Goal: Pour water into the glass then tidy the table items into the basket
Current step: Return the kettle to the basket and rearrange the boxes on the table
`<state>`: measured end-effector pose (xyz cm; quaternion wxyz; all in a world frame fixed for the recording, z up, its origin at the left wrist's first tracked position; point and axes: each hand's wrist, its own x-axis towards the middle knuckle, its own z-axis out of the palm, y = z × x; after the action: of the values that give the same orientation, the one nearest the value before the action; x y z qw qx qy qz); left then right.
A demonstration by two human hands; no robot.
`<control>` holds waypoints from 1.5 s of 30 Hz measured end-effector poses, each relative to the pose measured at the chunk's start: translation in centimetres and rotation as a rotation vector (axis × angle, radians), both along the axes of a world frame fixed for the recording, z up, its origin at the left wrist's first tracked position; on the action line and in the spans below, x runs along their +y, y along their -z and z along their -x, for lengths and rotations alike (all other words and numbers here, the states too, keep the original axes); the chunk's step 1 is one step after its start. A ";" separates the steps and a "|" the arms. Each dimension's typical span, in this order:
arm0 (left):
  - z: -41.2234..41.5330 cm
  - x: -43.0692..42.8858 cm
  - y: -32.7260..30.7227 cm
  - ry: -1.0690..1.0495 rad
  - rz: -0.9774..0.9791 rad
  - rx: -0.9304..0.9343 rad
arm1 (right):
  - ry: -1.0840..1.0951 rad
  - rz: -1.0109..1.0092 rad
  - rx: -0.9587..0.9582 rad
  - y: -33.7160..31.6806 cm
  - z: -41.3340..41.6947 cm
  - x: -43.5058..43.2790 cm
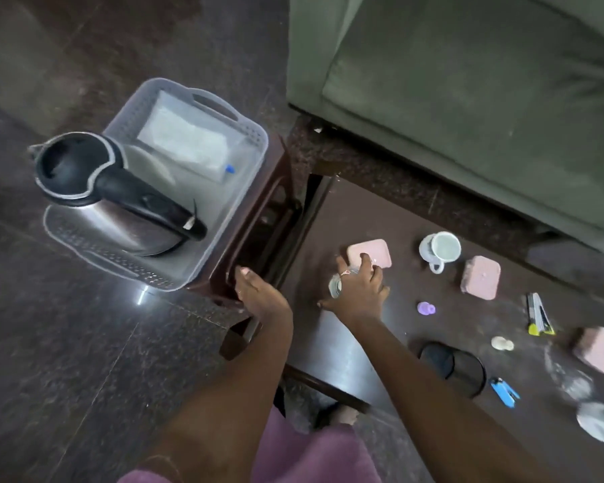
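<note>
My right hand [360, 287] wraps the clear glass [336, 286] on the dark wooden table [346, 350]; my left hand [258, 294] rests loosely spread on the brown stool [258, 221]. Further out, the slotted translucent basket [231, 190] holds a steel kettle [119, 203] and a white packet [185, 137]. A white cup [440, 249] lies beside pink blocks; green sofa [468, 99] beyond.

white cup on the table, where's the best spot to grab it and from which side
Take the white cup by its small loop handle, which points toward the person, so come in from the near side. It stands upright, mouth open; a pinch over the rim would probably work too.
</note>
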<state>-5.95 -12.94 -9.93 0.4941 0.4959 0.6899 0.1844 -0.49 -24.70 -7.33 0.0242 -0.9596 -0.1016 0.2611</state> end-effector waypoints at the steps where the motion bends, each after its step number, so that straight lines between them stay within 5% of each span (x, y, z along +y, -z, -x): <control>1: -0.3 -0.4 0.2 0.058 0.040 -0.020 | -0.014 0.023 0.031 0.3 0.1 -0.3; 6: -1.6 -3.5 1.1 0.601 0.066 -0.037 | -0.003 -0.058 0.102 1.9 -0.5 -2.2; 17: -2.1 -7.7 0.6 0.964 -0.137 0.013 | 0.061 -0.286 0.123 -0.2 -1.2 -6.9; 29: -8.4 -23.4 -3.3 1.373 -0.431 -0.180 | 0.204 -0.194 -0.067 -8.5 -7.7 -25.6; 35: -15.1 -30.7 -1.5 1.693 -0.538 0.116 | 0.280 -0.168 -0.114 -7.6 -11.8 -34.8; 45: -20.0 -36.6 4.2 1.600 -0.364 0.447 | 0.214 -0.213 -0.049 -2.8 -15.6 -39.3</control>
<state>14.08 -49.52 -14.12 0.2402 0.9308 0.1726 -0.2146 15.09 -63.98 -4.50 0.1509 -0.9631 -0.0263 0.2212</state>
